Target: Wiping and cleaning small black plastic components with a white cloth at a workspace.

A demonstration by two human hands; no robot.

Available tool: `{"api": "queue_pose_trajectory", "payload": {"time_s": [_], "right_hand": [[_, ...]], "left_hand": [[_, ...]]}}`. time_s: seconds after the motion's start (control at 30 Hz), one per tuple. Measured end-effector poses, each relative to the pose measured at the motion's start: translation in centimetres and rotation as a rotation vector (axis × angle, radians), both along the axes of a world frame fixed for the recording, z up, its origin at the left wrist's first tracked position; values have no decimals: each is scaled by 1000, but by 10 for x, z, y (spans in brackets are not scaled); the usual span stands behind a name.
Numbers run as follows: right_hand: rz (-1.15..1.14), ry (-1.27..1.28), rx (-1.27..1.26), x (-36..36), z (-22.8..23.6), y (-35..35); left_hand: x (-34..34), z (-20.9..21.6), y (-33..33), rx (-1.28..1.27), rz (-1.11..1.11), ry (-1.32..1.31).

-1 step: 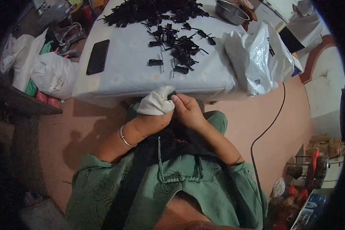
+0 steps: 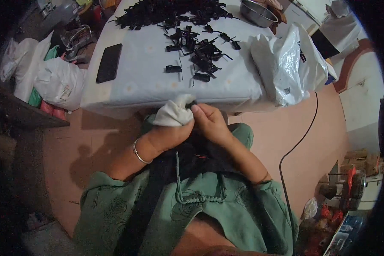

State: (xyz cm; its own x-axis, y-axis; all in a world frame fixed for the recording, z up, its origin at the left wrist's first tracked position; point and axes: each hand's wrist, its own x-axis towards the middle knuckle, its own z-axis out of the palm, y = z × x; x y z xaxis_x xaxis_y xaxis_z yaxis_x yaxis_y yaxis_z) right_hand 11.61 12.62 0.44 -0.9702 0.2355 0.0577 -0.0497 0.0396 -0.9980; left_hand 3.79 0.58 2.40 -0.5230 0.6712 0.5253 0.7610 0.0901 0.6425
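Note:
In front of the table edge, my left hand (image 2: 175, 133) is closed around a bunched white cloth (image 2: 171, 115), which hides most of its fingers. A small black part (image 2: 192, 103) shows at the cloth's right side. My right hand (image 2: 211, 124) pinches this part between thumb and fingers, close against the cloth. Similar small black plastic parts (image 2: 205, 59) with thin stems lie loosely grouped on the table beyond my hands. A much larger heap of them (image 2: 170, 13) covers the far end.
A dark phone (image 2: 109, 63) lies on the left of the cloth-covered table (image 2: 136, 81). At its right edge stands a white plastic bag (image 2: 277, 64), with a metal bowl (image 2: 258, 13) behind. White sacks (image 2: 59, 83) fill the left side; a black cable (image 2: 301, 138) hangs to the floor.
My hands and the white cloth have shifted very slightly. The parts on the table lie as before.

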Motion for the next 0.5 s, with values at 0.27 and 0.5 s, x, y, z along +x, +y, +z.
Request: {"api": "queue_pose_trajectory", "payload": {"time_s": [0.27,0.5], "right_hand": [[37,-148,426,7,10,23],[-96,197,444,6,14,25]], "left_hand": [[-21,0,-2,175,-209,-887],[-12,2,-2,-70,-269,-725]]}}
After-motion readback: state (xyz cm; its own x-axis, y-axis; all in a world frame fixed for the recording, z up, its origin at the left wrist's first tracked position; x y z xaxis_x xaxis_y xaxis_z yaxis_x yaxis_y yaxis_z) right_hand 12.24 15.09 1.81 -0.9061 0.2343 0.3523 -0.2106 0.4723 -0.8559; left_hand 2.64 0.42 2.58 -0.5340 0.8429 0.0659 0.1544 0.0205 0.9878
